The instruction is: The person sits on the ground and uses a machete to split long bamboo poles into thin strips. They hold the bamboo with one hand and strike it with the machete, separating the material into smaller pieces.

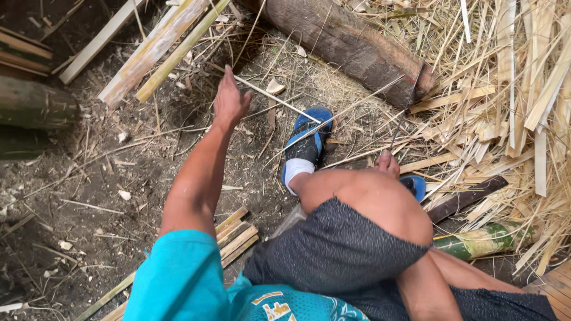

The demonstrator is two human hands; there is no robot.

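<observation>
A thick brown log [351,44] lies at the far side of the dirt ground, running down to the right into a wide heap of pale bamboo strips and shavings [511,107]. Split bamboo slats [156,50] lean across the far left. A green bamboo section [485,239] lies near right, beside the bent knee. A foot in a white sock and blue sandal [306,145] rests in the middle.

The left hand [229,102] reaches far out over the ground, fingers loosely spread and holding nothing, just beside a thin bamboo stick [276,98] (touching or not, I cannot tell). The right hand [388,163], mostly hidden behind the knee, grips a thin dark blade [403,116] pointing up toward the log.
</observation>
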